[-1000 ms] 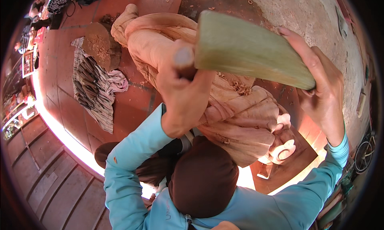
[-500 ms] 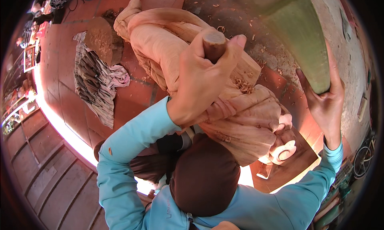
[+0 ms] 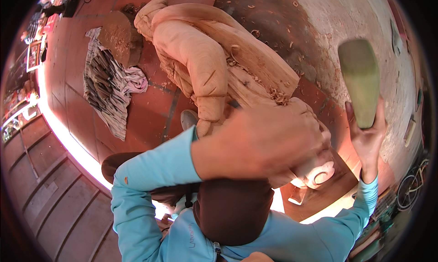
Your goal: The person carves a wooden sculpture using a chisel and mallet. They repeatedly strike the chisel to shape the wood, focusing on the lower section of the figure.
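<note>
A large carved wooden figure [image 3: 191, 47] in flowing folds lies slanting across the floor before me. My left hand [image 3: 260, 141] is over its near part, blurred and curled into a fist; whatever it holds is hidden from view. At the right, my right hand [image 3: 368, 141] grips the narrow end of a green mallet [image 3: 360, 75], its broad end raised and pointing away from me. The mallet is apart from the carving. Curled wood shavings [image 3: 279, 97] lie on the figure beyond my left hand.
On the left, a striped cloth [image 3: 137, 82] holds several slim hand tools [image 3: 102, 72], beside a round wood block [image 3: 116, 38]. A wooden board [image 3: 303, 207] lies under the figure's near right end. A bicycle wheel [image 3: 410, 186] stands far right.
My left hand has turned over and moved right and nearer; the wooden handle it gripped no longer shows. The mallet has swung down and nearer, and my right hand has dropped.
</note>
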### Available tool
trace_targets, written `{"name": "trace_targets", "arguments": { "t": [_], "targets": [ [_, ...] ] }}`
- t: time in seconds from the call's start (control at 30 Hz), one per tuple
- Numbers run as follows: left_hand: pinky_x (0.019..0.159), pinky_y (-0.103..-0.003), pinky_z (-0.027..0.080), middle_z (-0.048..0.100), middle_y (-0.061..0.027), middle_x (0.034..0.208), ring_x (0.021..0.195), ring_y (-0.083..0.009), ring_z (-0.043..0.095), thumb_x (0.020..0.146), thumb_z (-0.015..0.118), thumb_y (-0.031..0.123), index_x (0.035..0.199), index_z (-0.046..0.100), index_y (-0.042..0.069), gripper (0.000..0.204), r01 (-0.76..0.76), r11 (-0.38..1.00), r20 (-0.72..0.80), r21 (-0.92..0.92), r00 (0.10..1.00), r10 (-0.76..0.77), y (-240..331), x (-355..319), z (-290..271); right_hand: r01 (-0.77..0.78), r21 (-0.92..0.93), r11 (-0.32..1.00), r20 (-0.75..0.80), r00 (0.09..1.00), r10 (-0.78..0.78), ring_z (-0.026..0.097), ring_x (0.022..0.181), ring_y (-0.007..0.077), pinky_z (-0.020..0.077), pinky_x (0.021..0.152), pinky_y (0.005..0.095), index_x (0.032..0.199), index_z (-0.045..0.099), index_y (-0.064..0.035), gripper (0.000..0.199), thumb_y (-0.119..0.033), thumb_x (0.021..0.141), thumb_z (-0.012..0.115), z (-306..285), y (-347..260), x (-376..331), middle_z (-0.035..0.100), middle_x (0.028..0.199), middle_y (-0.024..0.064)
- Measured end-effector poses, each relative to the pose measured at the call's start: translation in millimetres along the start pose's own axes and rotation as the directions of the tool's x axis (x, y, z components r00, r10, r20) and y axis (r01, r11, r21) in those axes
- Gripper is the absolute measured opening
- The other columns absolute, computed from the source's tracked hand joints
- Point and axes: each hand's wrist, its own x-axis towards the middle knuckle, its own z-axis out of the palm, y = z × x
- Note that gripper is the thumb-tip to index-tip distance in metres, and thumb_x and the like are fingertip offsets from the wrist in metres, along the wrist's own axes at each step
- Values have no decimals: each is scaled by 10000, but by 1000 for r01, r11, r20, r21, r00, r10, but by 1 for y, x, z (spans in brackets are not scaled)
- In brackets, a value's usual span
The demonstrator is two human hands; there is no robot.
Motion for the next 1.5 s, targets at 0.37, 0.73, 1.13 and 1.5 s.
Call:
{"name": "trace_targets", "arguments": {
  "t": [0.37,0.73,1.13,1.5],
  "targets": [
    [411,-323,427,534,-29,618,520,-199,580,708,626,201,790,562,96,148,122,992,448,-21,888,-100,16,-19,28,384,49,922,-92,921,-379,558,661,224,463,552,287,1022,462,-15,393,81,716,690,36,51,-16,549,775,125],
    [455,-299,440,551,-27,685,604,-180,595,680,606,197,807,564,102,165,34,994,299,99,952,-63,7,-26,45,703,108,703,-208,707,-676,537,655,269,478,614,431,1066,374,-133,491,101,732,647,32,52,6,519,791,114],
    [441,-278,420,481,1,626,531,-145,546,698,605,200,663,505,115,136,-26,978,249,207,968,-27,3,-29,58,720,19,694,-320,662,-678,554,719,307,475,658,425,1005,466,-145,530,137,601,660,31,71,1,546,869,114],
    [428,-270,425,565,5,693,548,-127,583,729,575,181,686,540,122,81,-44,968,301,246,953,-33,0,-36,56,718,-246,651,-34,665,-746,536,681,294,473,634,424,969,423,-145,473,134,665,655,26,51,4,522,807,105]
  ]
}}
